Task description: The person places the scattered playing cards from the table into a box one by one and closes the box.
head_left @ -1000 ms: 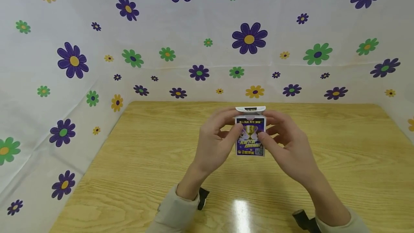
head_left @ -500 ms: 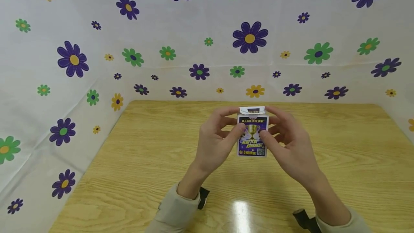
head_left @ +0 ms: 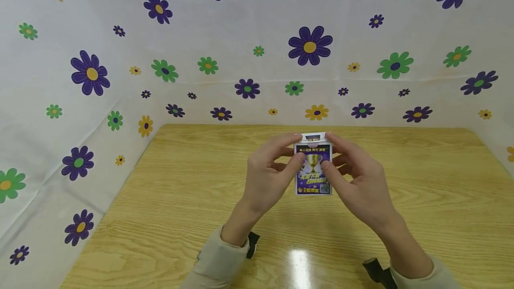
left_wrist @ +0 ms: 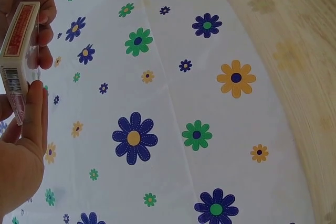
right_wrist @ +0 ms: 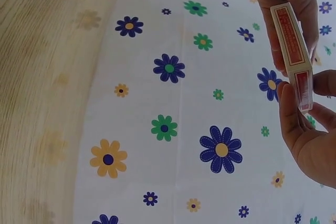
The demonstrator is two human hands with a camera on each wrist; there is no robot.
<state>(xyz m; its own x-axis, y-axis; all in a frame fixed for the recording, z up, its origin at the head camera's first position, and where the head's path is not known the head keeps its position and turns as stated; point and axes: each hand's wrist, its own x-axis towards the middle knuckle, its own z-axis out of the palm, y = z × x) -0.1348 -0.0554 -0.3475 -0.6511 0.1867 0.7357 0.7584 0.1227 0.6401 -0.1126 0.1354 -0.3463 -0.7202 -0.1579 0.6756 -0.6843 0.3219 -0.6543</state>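
A small playing-card box (head_left: 314, 168), printed purple with a gold trophy, is held upright above the table in the head view. My left hand (head_left: 268, 171) grips its left side, thumb on the printed front. From the right, my right hand (head_left: 360, 179) holds it the same way. Index fingertips of both hands touch the white top flap (head_left: 313, 137), which lies nearly level over the box's top. Narrow sides with red panels show on the box (left_wrist: 19, 38) in the left wrist view and on the box (right_wrist: 292, 38) in the right wrist view.
Beneath the hands lies a wood-grain table (head_left: 180, 191). White cloth (head_left: 257, 21) with purple, green and orange flowers stands behind it and along its sides. Black straps (head_left: 375, 271) sit at the wrists by the light sleeves (head_left: 221, 253).
The box's top flap, raised one second ago, has folded down toward the front under the index fingers. The box has shifted slightly right; both hands have kept their hold.
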